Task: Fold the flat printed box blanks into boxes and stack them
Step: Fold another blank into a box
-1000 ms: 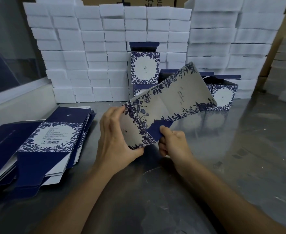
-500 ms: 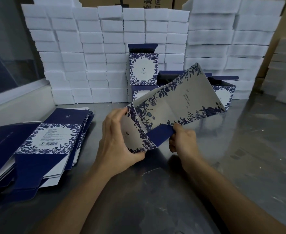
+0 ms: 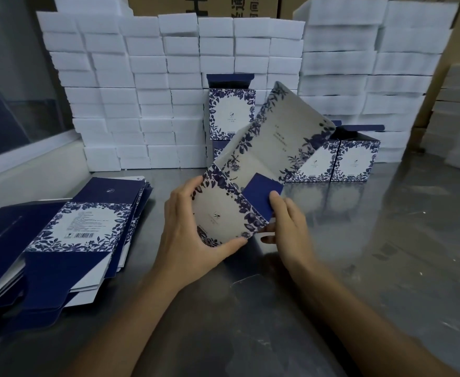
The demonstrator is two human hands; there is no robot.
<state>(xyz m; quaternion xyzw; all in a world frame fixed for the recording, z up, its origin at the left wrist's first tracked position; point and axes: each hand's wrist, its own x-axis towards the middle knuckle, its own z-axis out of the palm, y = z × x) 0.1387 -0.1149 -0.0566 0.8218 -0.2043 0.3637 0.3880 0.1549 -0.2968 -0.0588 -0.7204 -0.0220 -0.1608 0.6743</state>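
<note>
Judging by the thick pile of flat navy-and-white floral cardboard blanks [image 3: 68, 240] on the steel table [image 3: 386, 254], most work remained; only a few folded floral boxes [image 3: 355, 160] stood stacked at the back. One half-opened floral blank [image 3: 266, 164] was held above the table, left hand [image 3: 193, 238] gripping its lower panel, right hand [image 3: 286, 224] pinching the small navy flap [image 3: 261, 194].

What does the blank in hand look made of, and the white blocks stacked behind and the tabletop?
Box blank: thin printed card, seemingly matte; it bends along sharp creases. White blocks: probably foam, with soft, slightly fuzzy edges and no print. Tabletop: likely stainless steel, grey, scuffed, mirroring the folded boxes.
</note>
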